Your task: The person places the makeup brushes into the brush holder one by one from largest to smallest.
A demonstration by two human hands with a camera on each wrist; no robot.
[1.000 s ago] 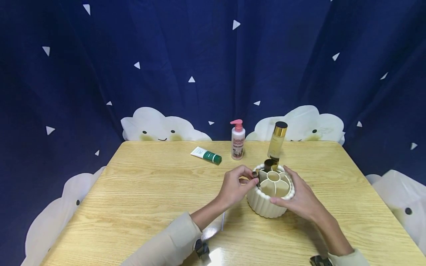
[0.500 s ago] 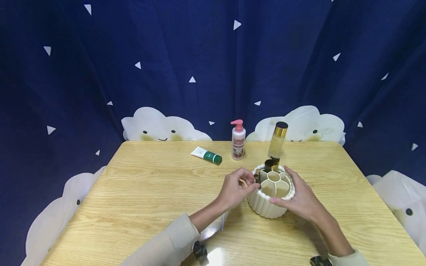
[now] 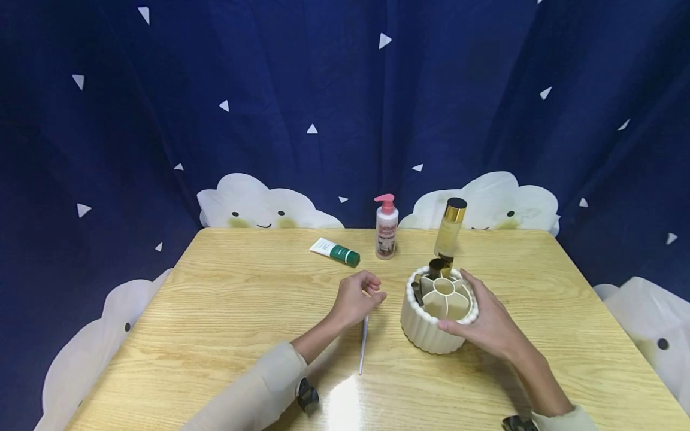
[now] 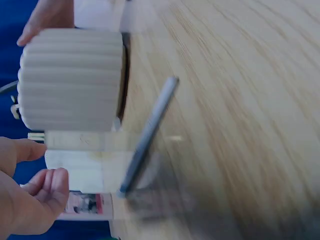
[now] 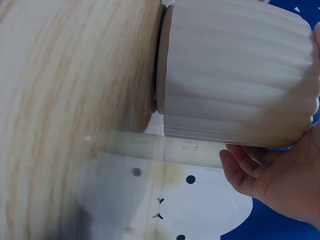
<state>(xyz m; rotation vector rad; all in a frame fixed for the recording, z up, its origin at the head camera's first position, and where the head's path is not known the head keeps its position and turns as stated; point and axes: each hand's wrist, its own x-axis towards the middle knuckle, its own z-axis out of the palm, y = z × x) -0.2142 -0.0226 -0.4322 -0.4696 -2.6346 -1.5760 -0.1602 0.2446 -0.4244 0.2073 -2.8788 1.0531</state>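
Note:
A cream ribbed round organizer (image 3: 426,332) with petal-shaped compartments stands on the table. My right hand (image 3: 487,317) holds its right side, thumb at the front of the beaded rim and fingers around the back. Inside, on the left, stands a small dark item (image 3: 417,294); a dark brush-like head (image 3: 435,267) pokes up at the back. To the left of the organizer my left hand (image 3: 357,298) hovers with loosely bent fingers and nothing in them. Below it lies a thin pale stick (image 3: 363,347), which the left wrist view shows as a slim, pen-like stick (image 4: 149,135), blurred.
Behind the organizer is a clear bottle of yellowish liquid (image 3: 447,236) with a black and gold cap. A pink-topped pump bottle (image 3: 386,233) stands left of it. Farther left lies a white and green tube (image 3: 335,251). A dark blue curtain (image 3: 345,90) hangs behind the wooden table (image 3: 226,311).
My left hand has let go of the small dark item inside the organizer and moved left, uncovering more of the pale stick. My right hand stays on the organizer.

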